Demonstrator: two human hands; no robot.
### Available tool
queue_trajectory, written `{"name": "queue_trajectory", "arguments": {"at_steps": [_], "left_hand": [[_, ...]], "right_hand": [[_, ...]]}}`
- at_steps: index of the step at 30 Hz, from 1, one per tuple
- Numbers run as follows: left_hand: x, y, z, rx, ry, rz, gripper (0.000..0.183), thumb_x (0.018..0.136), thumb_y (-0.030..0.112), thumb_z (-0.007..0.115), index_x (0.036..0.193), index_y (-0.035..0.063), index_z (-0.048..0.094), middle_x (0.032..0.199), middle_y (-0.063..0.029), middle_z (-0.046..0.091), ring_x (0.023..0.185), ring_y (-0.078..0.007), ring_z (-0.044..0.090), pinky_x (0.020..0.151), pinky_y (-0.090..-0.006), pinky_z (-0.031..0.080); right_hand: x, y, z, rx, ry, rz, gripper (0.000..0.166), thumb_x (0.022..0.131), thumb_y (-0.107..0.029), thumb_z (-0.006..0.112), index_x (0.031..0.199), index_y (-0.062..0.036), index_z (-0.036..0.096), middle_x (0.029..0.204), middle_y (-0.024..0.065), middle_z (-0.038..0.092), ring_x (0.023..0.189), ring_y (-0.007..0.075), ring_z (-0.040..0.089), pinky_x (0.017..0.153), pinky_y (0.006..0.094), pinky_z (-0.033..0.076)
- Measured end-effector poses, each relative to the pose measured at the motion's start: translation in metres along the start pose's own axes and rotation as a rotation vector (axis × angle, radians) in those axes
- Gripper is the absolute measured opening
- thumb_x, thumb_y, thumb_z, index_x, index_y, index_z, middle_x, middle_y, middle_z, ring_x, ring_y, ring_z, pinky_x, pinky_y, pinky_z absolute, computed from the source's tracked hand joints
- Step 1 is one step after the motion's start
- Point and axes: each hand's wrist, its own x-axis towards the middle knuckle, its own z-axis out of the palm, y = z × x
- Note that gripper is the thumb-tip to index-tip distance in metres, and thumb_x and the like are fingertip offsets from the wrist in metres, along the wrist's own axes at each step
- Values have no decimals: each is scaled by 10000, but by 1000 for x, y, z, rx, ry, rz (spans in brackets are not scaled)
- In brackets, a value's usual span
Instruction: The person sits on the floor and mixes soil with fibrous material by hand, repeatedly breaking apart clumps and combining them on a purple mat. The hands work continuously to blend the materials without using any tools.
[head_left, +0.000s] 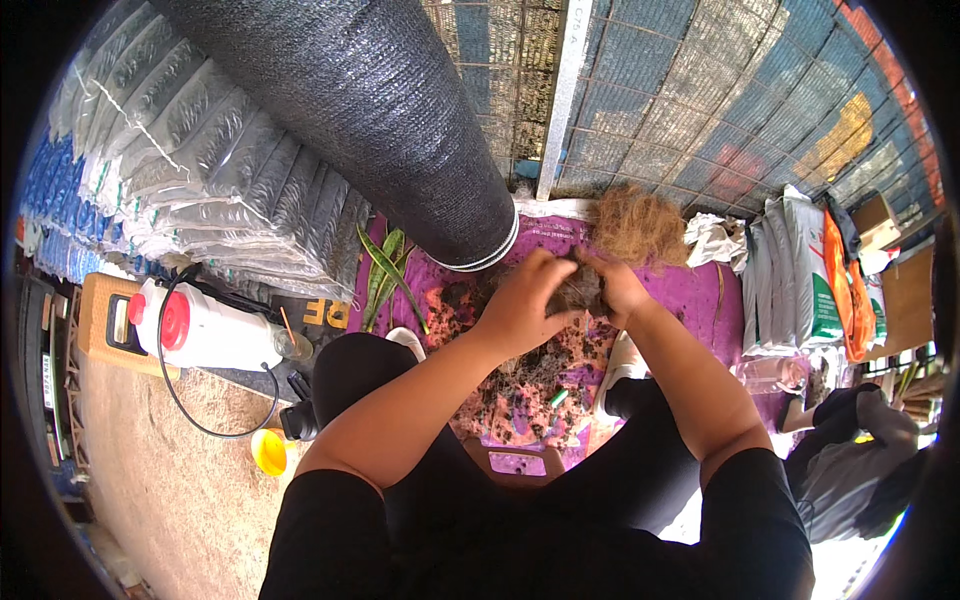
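Note:
Between my hands is a dark, fibrous clump (574, 294), which looks like soil or a root ball. My left hand (517, 306) curves around its left side, thumb below and fingers above. On the other side, my right hand (616, 289) grips the clump's upper right edge. The fingers partly hide it, and they are slightly blurred. Beneath it, loose dark soil (525, 390) is strewn over a purple printed sheet (697, 311). Green snake plant leaves (386, 277) lie on the sheet to the left. A tangle of brown coconut fibre (639, 225) sits at the far edge.
A large roll of black shade netting (375, 112) slants in from above. Stacked plastic-wrapped packs (202, 165) and a white pump sprayer (210, 326) stand left, near a yellow cup (270, 452). Filled bags (795, 277) and another person (855, 457) are at right. Wire mesh fencing (675, 97) lies ahead.

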Motion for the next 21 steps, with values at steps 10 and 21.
{"name": "queue_trajectory", "arguments": {"at_steps": [10,21], "left_hand": [[5,10,-3,-803,178,-805,676,767,270,712,1262,72,296,1109,-129,475,986,-160,506,747,-288,481],[4,-8,-4,-354,66,-367,551,762,129,684,1197,44,357,1091,-104,492,974,-141,495,823,-294,420]], "right_hand": [[-4,23,14,-543,108,-852,282,910,-169,538,1092,43,507,893,71,605,817,129,549,712,273,453],[2,-2,9,304,7,-142,307,919,-297,479,1022,-18,553,881,104,618,784,213,599,688,360,490]]}}
